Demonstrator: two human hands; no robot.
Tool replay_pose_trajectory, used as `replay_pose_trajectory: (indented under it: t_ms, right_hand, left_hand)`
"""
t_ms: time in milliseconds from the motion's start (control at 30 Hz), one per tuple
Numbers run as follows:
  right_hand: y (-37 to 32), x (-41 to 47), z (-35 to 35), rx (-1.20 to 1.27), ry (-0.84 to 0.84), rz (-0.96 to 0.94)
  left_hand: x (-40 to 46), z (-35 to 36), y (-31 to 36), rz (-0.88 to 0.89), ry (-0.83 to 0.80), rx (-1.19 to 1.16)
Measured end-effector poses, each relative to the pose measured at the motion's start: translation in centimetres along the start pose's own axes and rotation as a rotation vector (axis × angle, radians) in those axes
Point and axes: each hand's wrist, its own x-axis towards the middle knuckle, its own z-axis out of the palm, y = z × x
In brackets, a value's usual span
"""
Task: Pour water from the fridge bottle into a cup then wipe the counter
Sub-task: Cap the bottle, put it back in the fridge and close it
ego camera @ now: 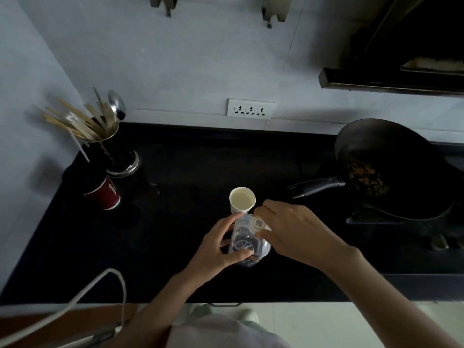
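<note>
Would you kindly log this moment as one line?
left hand grips clear plastic bottle | right hand pinches white cap | white paper cup holds water

A home kitchen: black counter, wok at three o'clock, utensil holder at ten o'clock.

Table is seen as plain black w/ no pattern. Cup is white, w/ pale liquid inside. Bottle is clear, w/ a white cap & a blue-and-white label. A dark red cup w/ white lettering & a white base band is seen at left. Pan is black, w/ brown bits inside. Wall is pale grey-blue; socket plate is white. Sticks are tan, in a shiny metal holder.
</note>
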Motion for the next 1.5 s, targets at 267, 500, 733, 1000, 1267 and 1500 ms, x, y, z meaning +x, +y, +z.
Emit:
replay_pose_trajectory:
  t_ms: [267,500,733,1000,1267,1500]
  right_hand:
    - [-1.6,-0.7,1.7,0.031,0.158,0.195]
    - [0.8,-1.7,1.1,0.185,0.083,-0.108]
    - [-0.2,-1.2,2.6,-0.059,0.144,-0.025]
    - [0.5,-2.5,3.0,0.257,0.101,-0.056]
    - [0.2,-1.2,4.0,0.100,0.310,-0.062]
    - [-0.2,-1.2,3.9,0.335,0.252,0.122]
  left_hand:
    - [0.1,-0.3,0.0,0.003,-0.010,0.049]
    - [0.7,-0.3,0.5,0.027,-0.059,0.052]
    - [1.1,-0.5,0.5,-0.015,-0.095,0.027]
    - [1.2,-0.4,0.0,-0.001,-0.095,0.042]
    - [1.2,-0.4,0.1,0.012,-0.097,0.063]
    - [1.0,-0.3,0.4,0.007,-0.105,0.060]
